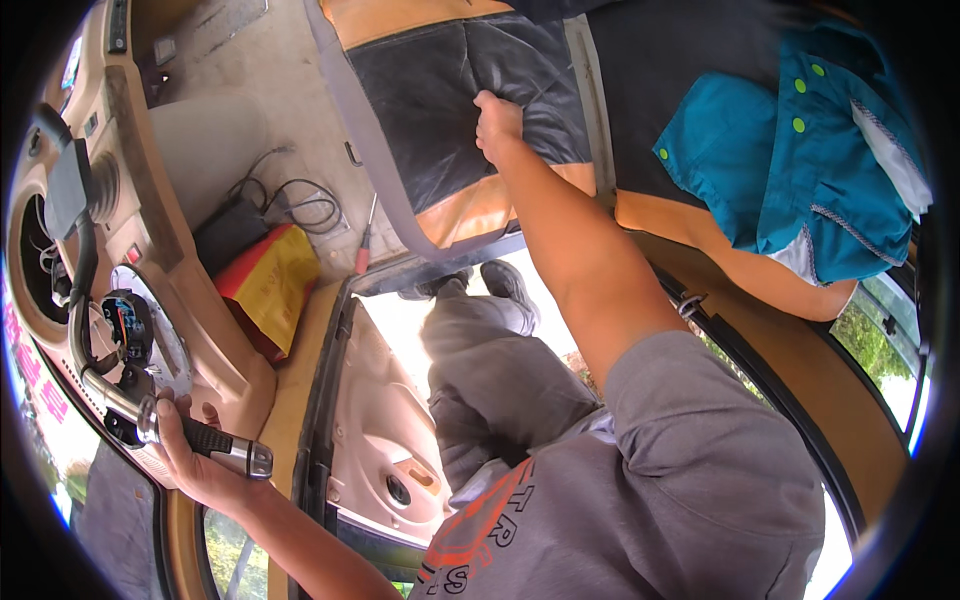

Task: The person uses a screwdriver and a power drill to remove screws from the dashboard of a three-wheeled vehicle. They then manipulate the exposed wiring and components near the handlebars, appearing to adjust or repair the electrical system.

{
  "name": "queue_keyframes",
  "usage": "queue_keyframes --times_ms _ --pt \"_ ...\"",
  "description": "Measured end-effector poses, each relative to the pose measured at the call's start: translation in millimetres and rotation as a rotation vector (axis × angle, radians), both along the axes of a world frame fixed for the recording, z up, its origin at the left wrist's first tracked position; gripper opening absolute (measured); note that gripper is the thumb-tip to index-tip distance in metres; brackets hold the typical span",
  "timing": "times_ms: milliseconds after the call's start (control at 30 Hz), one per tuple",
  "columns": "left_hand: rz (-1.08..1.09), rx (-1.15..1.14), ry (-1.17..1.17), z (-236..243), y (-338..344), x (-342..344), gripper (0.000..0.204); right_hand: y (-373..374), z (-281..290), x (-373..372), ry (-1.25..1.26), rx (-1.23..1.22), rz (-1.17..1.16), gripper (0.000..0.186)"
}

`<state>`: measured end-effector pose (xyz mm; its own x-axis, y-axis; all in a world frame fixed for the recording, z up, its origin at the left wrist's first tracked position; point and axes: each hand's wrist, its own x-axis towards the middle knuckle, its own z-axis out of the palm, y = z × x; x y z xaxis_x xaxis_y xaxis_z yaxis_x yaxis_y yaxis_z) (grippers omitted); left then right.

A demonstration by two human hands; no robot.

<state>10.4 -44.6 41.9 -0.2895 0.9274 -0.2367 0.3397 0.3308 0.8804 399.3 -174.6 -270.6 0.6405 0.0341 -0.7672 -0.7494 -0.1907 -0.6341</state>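
Person leans into the car through the open door. Left hand point(190, 450) is clenched around a ratchet handle point(215, 442), low by the stripped steering column point(110, 340); its head looks engaged near the column base, though I can't see a fastener. Right hand point(497, 125) is pressed on the seat cushion point(450, 110), fingers curled into the black cover, likely bracing. Step in hand, I'd judge: working a column fastener. Next move calls for a firm, square pull without slipping. A screwdriver point(364, 245) lies on the floor point(290, 90) near a yellow-red bag point(270, 280).
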Motion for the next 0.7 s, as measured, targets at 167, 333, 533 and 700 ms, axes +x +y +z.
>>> queue_keyframes --times_ms 167,333,533,700 --pt "-0.004 0.02 -0.055 -2.9 -0.9 -3.8 0.031 -4.4 3.4 -4.8 -0.029 0.018 0.048 0.033" --pt "-0.018 0.037 -0.124 -8.4 9.5 -13.7 0.032 -22.9 -7.0 -1.0 0.012 0.252 0.137 0.032" --pt "-0.348 0.084 -0.782 -26.3 -31.6 -10.0 0.054 -20.2 31.4 -20.4 -0.344 0.385 0.277 0.033" --pt "0.098 -0.229 -0.391 -159.5 -118.3 12.2 0.054 -44.4 -16.9 -2.6 -0.814 0.185 0.583 0.04"
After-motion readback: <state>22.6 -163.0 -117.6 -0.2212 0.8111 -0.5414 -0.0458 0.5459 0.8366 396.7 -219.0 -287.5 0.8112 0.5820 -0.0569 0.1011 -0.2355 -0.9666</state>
